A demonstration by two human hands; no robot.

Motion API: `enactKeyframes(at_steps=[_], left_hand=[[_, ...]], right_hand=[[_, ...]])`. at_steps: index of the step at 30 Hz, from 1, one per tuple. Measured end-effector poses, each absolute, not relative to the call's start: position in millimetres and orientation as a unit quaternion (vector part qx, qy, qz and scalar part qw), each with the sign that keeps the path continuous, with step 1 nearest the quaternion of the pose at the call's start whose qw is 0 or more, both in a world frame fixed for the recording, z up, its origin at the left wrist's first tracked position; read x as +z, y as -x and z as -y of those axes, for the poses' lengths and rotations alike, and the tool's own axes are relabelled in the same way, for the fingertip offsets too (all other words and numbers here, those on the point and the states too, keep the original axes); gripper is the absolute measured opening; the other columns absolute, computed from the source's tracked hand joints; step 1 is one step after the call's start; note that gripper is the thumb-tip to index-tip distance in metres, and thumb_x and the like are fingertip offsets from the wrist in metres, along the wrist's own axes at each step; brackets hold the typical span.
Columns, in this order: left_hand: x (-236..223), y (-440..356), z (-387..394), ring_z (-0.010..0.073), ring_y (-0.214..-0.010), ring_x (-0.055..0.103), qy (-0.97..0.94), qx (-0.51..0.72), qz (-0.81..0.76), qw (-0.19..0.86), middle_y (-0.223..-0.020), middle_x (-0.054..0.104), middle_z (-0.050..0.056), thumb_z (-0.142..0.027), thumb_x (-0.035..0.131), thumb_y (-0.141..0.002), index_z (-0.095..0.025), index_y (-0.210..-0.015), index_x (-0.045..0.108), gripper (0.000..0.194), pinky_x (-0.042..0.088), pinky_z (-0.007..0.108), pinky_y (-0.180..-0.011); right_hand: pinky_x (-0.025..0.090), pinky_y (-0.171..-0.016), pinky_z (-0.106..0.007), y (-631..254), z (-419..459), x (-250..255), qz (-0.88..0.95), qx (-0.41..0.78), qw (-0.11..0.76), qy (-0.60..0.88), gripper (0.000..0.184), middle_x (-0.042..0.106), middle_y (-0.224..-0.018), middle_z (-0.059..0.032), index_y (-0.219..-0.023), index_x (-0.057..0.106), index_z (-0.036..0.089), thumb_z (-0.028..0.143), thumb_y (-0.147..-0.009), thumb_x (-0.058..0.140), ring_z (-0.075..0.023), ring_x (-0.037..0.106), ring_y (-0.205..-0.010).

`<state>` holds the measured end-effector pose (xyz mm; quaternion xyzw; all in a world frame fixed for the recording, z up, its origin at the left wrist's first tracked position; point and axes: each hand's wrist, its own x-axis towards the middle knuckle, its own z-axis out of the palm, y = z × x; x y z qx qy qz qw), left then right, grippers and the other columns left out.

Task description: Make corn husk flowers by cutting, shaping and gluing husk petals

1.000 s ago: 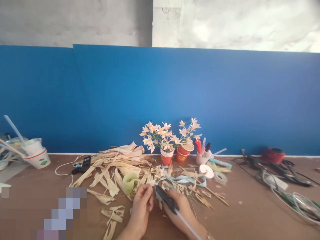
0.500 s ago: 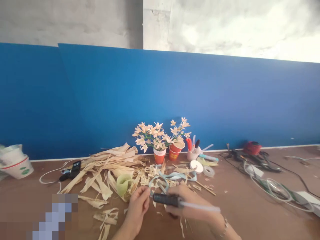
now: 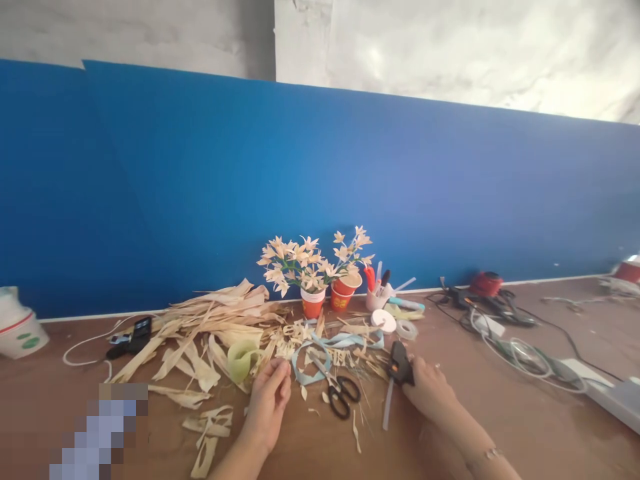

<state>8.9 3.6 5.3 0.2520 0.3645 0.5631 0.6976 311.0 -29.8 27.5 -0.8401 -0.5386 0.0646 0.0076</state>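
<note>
My right hand [image 3: 431, 388] is wrapped round the grip of a black glue gun [image 3: 399, 363], low over the table on the right. A translucent glue stick [image 3: 387, 404] juts from the gun toward me. My left hand [image 3: 270, 403] is closed in a pinch, fingertips together; whatever sits between them is too small to make out. Between my hands lie black-handled scissors [image 3: 340, 393], their blades pointing toward a loop of pale blue ribbon [image 3: 311, 373]. Just behind my left hand is a curled light green strip [image 3: 242, 360].
Dried husks [image 3: 220, 317] are heaped at the left. Husk flowers stand in a red-and-white cup [image 3: 313, 305] and in a red cup [image 3: 341, 297]. A pen cup [image 3: 379, 298], a white roll [image 3: 383, 321] and clear tape [image 3: 407, 329] sit behind the gun. Cables [image 3: 525, 357] tangle at right.
My right hand has carried the glue gun away from my left hand, rightward and down toward the table. The scissors between the hands are now uncovered. My left hand keeps its pinch.
</note>
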Motion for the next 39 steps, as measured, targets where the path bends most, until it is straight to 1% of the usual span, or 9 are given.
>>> enactKeyframes(at_steps=[5, 7, 9, 11, 18, 26, 30, 33, 39], left_hand=[[4, -8, -3, 0.0015, -0.043, 0.029, -0.251, 0.568, -0.370, 0.691, -0.053, 0.043, -0.008, -0.038, 0.075, -0.066, -0.016, -0.074, 0.055, 0.031, 0.020, 0.014, -0.040], [4, -9, -3, 0.0017, -0.042, 0.029, -0.252, 0.571, -0.371, 0.687, -0.053, 0.042, -0.008, -0.039, 0.076, -0.064, -0.016, -0.075, 0.055, 0.032, 0.020, 0.014, -0.040], [4, -9, -3, 0.0017, -0.042, 0.029, -0.251, 0.574, -0.375, 0.683, -0.053, 0.042, -0.008, -0.039, 0.076, -0.063, -0.016, -0.075, 0.055, 0.034, 0.019, 0.014, -0.039], [5, -10, -3, 0.0013, -0.042, 0.029, -0.251, 0.578, -0.376, 0.679, -0.054, 0.044, -0.008, -0.039, 0.077, -0.062, -0.016, -0.074, 0.055, 0.034, 0.018, 0.014, -0.038], [9, -13, -3, 0.0009, -0.042, 0.030, -0.244, 0.581, -0.379, 0.678, -0.056, 0.048, -0.006, -0.039, 0.079, -0.058, -0.014, -0.072, 0.057, 0.036, 0.019, 0.014, -0.038], [10, -15, -2, 0.0013, -0.040, 0.031, -0.257, 0.581, -0.398, 0.662, -0.055, 0.049, -0.006, -0.040, 0.077, -0.059, -0.015, -0.069, 0.056, 0.034, 0.020, 0.015, -0.038], [8, -16, -2, 0.0023, -0.039, 0.032, -0.276, 0.578, -0.417, 0.644, -0.056, 0.052, -0.005, -0.043, 0.074, -0.061, -0.015, -0.069, 0.056, 0.034, 0.020, 0.015, -0.037], [6, -17, -2, 0.0032, -0.036, 0.029, -0.290, 0.566, -0.435, 0.638, -0.049, 0.048, -0.006, -0.044, 0.071, -0.064, -0.016, -0.070, 0.056, 0.032, 0.018, 0.016, -0.035], [5, -19, -1, 0.0037, -0.039, 0.033, -0.304, 0.572, -0.423, 0.634, -0.054, 0.049, -0.006, -0.043, 0.070, -0.066, -0.017, -0.068, 0.054, 0.031, 0.021, 0.015, -0.035]], right_hand=[[0.039, -0.072, -0.041, -262, 31, 66, 0.586, -0.054, -0.034, 0.808, 0.022, 0.064, -0.096, -0.0190, -0.091, 0.065, 0.011, 0.011, -0.078, 0.047, -0.0349, 0.058, -0.096], [0.040, -0.072, -0.038, -229, 26, 74, 0.658, -0.032, 0.004, 0.753, 0.022, 0.067, -0.092, -0.0152, -0.080, 0.068, 0.015, 0.010, -0.077, 0.047, -0.0307, 0.060, -0.089], [0.040, -0.069, -0.029, -195, 19, 71, 0.749, 0.061, 0.049, 0.658, 0.022, 0.069, -0.078, -0.0077, -0.068, 0.067, 0.019, 0.008, -0.073, 0.049, -0.0219, 0.063, -0.079], [0.039, -0.065, -0.024, -167, 11, 60, 0.780, 0.138, 0.060, 0.608, 0.020, 0.070, -0.072, -0.0036, -0.065, 0.067, 0.021, 0.010, -0.070, 0.052, -0.0177, 0.063, -0.071], [0.040, -0.069, -0.027, -140, -4, 29, 0.744, 0.123, 0.089, 0.650, 0.018, 0.070, -0.083, -0.0091, -0.079, 0.069, 0.017, 0.015, -0.071, 0.052, -0.0219, 0.063, -0.081], [0.038, -0.064, -0.024, -134, -4, 23, 0.748, 0.136, 0.122, 0.638, 0.016, 0.068, -0.074, -0.0063, -0.067, 0.065, 0.017, 0.008, -0.066, 0.051, -0.0185, 0.061, -0.074], [0.034, -0.055, -0.022, -138, -4, 30, 0.730, 0.139, 0.185, 0.643, 0.013, 0.064, -0.064, -0.0024, -0.067, 0.060, 0.017, 0.009, -0.069, 0.050, -0.0149, 0.058, -0.060], [0.035, -0.052, -0.021, -144, -5, 40, 0.725, 0.151, 0.261, 0.620, 0.012, 0.060, -0.057, 0.0012, -0.065, 0.054, 0.018, 0.008, -0.069, 0.049, -0.0132, 0.055, -0.053], [0.044, -0.059, -0.022, -148, -4, 52, 0.743, 0.155, 0.402, 0.512, 0.012, 0.061, -0.070, -0.0009, -0.074, 0.055, 0.019, 0.009, -0.077, 0.048, -0.0142, 0.057, -0.062]])
